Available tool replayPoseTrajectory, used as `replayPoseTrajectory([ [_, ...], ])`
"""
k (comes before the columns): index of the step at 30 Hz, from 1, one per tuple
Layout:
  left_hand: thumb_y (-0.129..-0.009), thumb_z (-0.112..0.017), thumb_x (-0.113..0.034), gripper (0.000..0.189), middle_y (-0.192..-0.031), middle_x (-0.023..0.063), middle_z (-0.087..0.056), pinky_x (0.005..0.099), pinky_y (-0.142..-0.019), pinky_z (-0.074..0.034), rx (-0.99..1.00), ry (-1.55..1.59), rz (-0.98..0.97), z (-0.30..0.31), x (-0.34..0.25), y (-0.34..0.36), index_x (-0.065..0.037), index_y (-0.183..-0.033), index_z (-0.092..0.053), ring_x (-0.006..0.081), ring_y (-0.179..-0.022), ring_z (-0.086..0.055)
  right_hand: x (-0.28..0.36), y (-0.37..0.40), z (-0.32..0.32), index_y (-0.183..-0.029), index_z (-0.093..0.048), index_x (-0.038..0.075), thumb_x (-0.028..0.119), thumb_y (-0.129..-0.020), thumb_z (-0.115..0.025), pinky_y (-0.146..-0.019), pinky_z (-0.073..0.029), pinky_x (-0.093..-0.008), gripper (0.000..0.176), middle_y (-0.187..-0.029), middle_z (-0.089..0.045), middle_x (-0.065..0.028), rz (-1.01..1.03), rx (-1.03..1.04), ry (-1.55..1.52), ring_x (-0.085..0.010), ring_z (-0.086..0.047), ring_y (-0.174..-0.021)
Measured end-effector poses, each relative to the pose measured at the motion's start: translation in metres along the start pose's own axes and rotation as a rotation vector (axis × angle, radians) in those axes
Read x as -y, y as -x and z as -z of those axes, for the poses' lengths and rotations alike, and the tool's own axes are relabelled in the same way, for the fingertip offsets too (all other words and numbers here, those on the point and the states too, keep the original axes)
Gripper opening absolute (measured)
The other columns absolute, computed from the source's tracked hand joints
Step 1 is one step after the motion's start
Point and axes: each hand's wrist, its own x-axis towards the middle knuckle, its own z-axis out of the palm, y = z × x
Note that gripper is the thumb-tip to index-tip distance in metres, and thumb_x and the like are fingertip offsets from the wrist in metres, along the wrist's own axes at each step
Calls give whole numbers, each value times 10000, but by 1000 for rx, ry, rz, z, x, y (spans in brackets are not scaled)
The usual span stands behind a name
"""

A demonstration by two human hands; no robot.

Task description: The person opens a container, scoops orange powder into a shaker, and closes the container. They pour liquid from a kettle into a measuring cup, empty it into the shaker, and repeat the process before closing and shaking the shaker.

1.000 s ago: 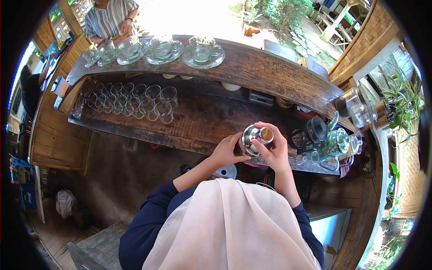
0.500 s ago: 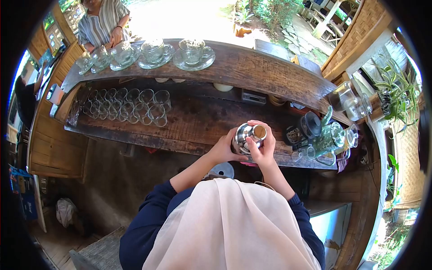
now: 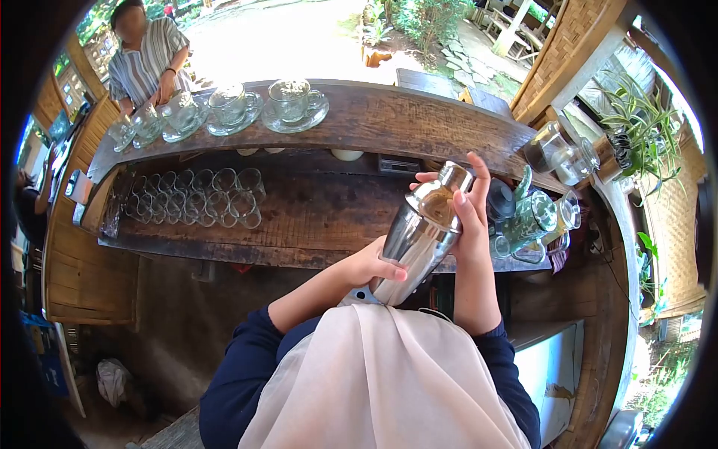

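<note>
A shiny steel cocktail shaker [image 3: 416,243] is held at a tilt in front of my chest, its capped top leaning away to the right. My left hand [image 3: 376,268] is wrapped round the lower body, with the thumb across the front. Up at the shoulder and cap, my right hand [image 3: 473,217] grips the shaker, thumb on the near side and some fingertips lifted behind the cap. What the shaker contains is hidden.
Rows of clear glasses [image 3: 196,196] stand on the wooden counter [image 3: 314,217]. Glass cups on saucers [image 3: 293,112] line the raised ledge. To the right are a green patterned pitcher [image 3: 527,217] and glass jars [image 3: 572,161]. Another person [image 3: 149,63] stands beyond the ledge.
The shaker has come up and nearer to me, going from upright with its top facing me to tilted, showing its side. My right hand has risen with its top. The view has shifted slightly.
</note>
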Motion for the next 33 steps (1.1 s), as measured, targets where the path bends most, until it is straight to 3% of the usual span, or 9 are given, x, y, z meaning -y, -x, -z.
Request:
replayPoseTrajectory([
  [1,-637,-756,-315,718,-994,176,-612,352,-732,-548,-34,17,4,-9,-5,4,22,-1207,-481,243,-860,-646,2,1,-2,-1390,-200,150,267,-916,-545,-817,-527,-405,598,-1145,-535,-297,13,4,-19,-308,-600,-1011],
  [2,-637,-756,-315,718,-994,176,-612,352,-732,-548,-33,19,7,-11,-4,7,22,-1207,-481,243,-860,-646,2,2,-3,-1394,-201,145,211,-928,-536,-817,-521,-377,578,-1135,-556,-267,24,7,-39,-256,-614,-975],
  [5,-654,-691,-391,668,-985,181,-614,364,-782,-534,57,267,143,-14,5,11,27,-1150,-528,250,-864,-644,-3,2,2,-1379,-239,128,223,-930,-527,-808,-521,-362,542,-1112,-572,-249,9,31,-35,-242,-618,-960],
  [12,-625,-708,-383,670,-963,159,-621,368,-798,-524,2,259,196,-26,4,13,20,-1134,-543,248,-856,-642,-9,7,8,-1368,-262,115,243,-917,-547,-815,-517,-364,548,-1112,-569,-238,36,52,-97,-244,-612,-972],
  [25,-589,-726,-307,635,-962,151,-629,365,-863,-496,82,255,385,-24,-5,17,9,-1116,-565,249,-916,-631,8,11,27,-1308,-253,119,218,-887,-572,-865,-472,-383,538,-1117,-518,-217,62,276,85,-254,-555,-1037],
  [28,-578,-745,-296,681,-993,161,-627,365,-873,-493,152,187,362,-32,-20,16,11,-1151,-541,254,-923,-629,10,9,29,-1293,-258,122,210,-865,-600,-861,-474,-394,555,-1107,-524,-226,132,305,102,-269,-564,-1031],
  [31,-584,-771,-237,746,-1029,156,-622,345,-880,-478,73,97,289,-36,-32,10,6,-1229,-487,245,-941,-620,14,5,24,-1268,-283,113,207,-830,-636,-861,-486,-442,570,-1097,-537,-251,160,303,-33,-326,-587,-1028],
  [33,-603,-797,-258,888,-1046,166,-621,346,-904,-463,-56,-405,-42,-35,-35,5,-2,-1340,-374,248,-993,-604,16,5,19,-1239,-328,98,197,-793,-678,-878,-482,-467,576,-1027,-587,-243,193,226,-95,-336,-605,-1005],
])
